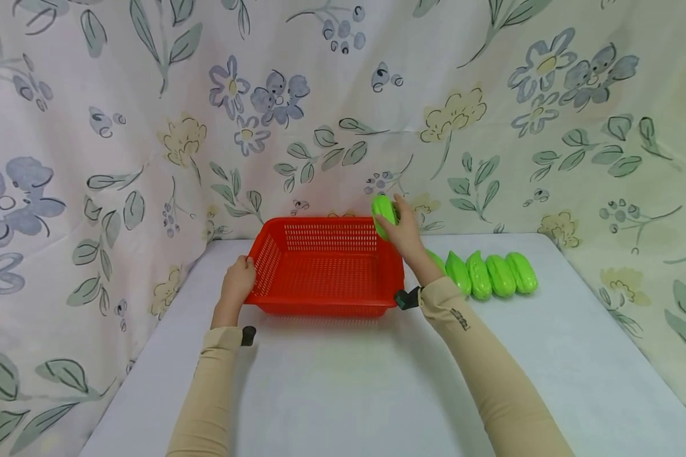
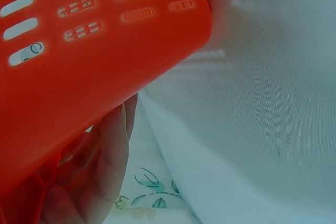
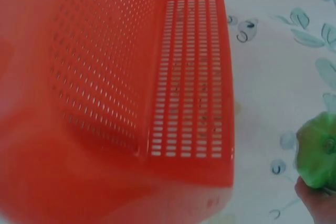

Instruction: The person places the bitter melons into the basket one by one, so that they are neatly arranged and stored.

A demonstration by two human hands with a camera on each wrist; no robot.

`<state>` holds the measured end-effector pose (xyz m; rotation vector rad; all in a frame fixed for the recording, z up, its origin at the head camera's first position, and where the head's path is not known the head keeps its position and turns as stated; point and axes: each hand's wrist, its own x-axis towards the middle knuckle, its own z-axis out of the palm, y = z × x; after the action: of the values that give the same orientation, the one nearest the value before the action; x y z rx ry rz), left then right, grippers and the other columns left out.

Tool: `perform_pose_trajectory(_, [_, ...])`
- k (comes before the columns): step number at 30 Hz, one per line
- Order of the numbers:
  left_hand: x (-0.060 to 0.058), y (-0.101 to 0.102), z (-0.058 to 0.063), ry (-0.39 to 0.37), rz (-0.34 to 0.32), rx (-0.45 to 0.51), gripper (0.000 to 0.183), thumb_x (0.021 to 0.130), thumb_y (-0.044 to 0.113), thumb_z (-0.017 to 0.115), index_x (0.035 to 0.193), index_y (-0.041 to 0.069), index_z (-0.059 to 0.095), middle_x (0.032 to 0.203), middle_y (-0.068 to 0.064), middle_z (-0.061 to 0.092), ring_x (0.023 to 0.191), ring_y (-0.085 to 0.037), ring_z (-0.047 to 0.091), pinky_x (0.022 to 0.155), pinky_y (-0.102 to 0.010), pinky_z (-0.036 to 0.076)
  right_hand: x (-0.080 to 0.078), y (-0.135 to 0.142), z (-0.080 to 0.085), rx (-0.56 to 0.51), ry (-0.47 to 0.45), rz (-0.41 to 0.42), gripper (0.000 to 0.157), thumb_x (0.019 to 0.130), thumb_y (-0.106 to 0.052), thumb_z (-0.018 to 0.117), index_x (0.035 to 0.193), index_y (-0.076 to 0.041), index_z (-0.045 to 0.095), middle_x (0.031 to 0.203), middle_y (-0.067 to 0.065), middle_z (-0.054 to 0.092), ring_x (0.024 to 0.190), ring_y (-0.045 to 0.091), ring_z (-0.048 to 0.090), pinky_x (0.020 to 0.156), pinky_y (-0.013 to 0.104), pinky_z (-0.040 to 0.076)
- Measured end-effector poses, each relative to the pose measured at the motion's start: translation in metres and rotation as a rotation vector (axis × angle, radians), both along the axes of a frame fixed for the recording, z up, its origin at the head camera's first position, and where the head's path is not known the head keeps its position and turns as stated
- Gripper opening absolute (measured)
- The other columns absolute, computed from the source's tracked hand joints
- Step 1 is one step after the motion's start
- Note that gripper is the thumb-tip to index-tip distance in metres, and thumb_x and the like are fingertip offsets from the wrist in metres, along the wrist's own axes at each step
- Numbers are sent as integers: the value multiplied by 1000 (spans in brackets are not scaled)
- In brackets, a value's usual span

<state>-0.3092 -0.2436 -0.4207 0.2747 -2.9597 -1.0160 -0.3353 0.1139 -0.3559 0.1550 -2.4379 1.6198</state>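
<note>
A red perforated plastic basket point(image 1: 320, 309) is at the table's far middle, with nothing lying inside it. My left hand point(image 1: 239, 279) grips its left rim; the left wrist view shows the curled fingers point(image 2: 110, 150) under the red edge. Above the basket's back right corner, my right hand point(image 1: 407, 233) holds a glossy light-green, long ridged vegetable point(image 1: 382, 214), which looks like a bitter melon. In the right wrist view the end of that green vegetable point(image 3: 315, 150) shows beyond the basket's side, with a fingertip against it.
Several similar green vegetables point(image 1: 481, 279) lie side by side in a row on the white table point(image 1: 331, 387), right of the basket. My right forearm partly covers the leftmost ones. A floral curtain point(image 1: 343, 95) hangs behind the table and along its sides.
</note>
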Motion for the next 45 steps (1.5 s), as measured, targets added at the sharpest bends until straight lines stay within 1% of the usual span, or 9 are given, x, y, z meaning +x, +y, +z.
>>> perform_pose_trajectory(9, [-1, 2, 1, -19, 10, 19, 53, 107, 29, 19, 146, -5, 32, 142, -31, 45, 121, -42, 53, 97, -55, 44, -7, -22, 0, -12, 19, 56, 69, 98, -21, 59, 154, -3, 23, 151, 22, 40, 134, 36, 44, 111, 47, 37])
perform_pose_trajectory(10, [-1, 3, 1, -20, 10, 21, 53, 107, 29, 19, 146, -5, 32, 143, -31, 45, 121, -42, 52, 97, -55, 44, -10, -24, -3, -17, 45, 59, 70, 97, -26, 60, 153, -4, 25, 149, 21, 42, 131, 34, 46, 108, 43, 40])
perform_pose_trajectory(13, [-1, 4, 1, -17, 13, 26, 53, 107, 29, 19, 147, -5, 31, 143, -31, 45, 119, -41, 53, 97, -54, 44, -11, -32, -4, -12, 33, 59, 70, 96, -29, 61, 153, -6, 27, 148, 19, 44, 128, 31, 48, 107, 41, 42])
perform_pose_trajectory(17, [-1, 4, 0, -7, 11, 22, 53, 107, 28, 19, 146, -5, 32, 141, -31, 47, 115, -40, 55, 93, -53, 46, -7, -45, 1, -20, -27, 71, 69, 97, -23, 60, 154, -8, 25, 150, 18, 42, 132, 33, 46, 110, 44, 39])
perform_pose_trajectory(21, [-1, 3, 0, 4, 7, 13, 52, 107, 27, 19, 145, -6, 33, 140, -31, 48, 113, -40, 55, 91, -53, 47, -4, -57, 4, -18, -57, 82, 68, 98, -21, 59, 155, -7, 23, 151, 17, 41, 132, 33, 46, 109, 45, 40])
perform_pose_trajectory(27, [0, 3, 1, -8, 12, 15, 52, 107, 27, 20, 145, -5, 33, 139, -30, 48, 110, -38, 56, 89, -51, 47, -4, -75, 2, -9, -66, 89, 69, 98, -23, 60, 155, -9, 23, 149, 16, 43, 131, 32, 48, 107, 44, 42])
perform_pose_trajectory(33, [0, 4, 2, -10, 16, 20, 52, 107, 28, 21, 145, -5, 34, 139, -29, 49, 109, -36, 56, 88, -49, 47, -4, -95, -1, -47, -84, 113, 69, 98, -23, 60, 155, -10, 23, 150, 16, 41, 131, 32, 48, 106, 44, 44])
perform_pose_trajectory(41, [0, 1, 0, -6, 20, 10, 52, 107, 29, 20, 145, -4, 35, 139, -30, 49, 109, -38, 56, 88, -51, 47, -2, -122, -3, -77, -70, 174, 69, 97, -21, 61, 154, -9, 25, 147, 16, 45, 129, 31, 50, 105, 43, 45])
perform_pose_trajectory(45, [0, 1, -1, -3, 15, 6, 52, 107, 29, 20, 144, -4, 36, 139, -30, 49, 111, -39, 56, 90, -52, 46, 0, -133, -3, -75, -72, 183, 68, 97, -22, 62, 153, -7, 27, 146, 16, 46, 128, 31, 51, 104, 43, 46])
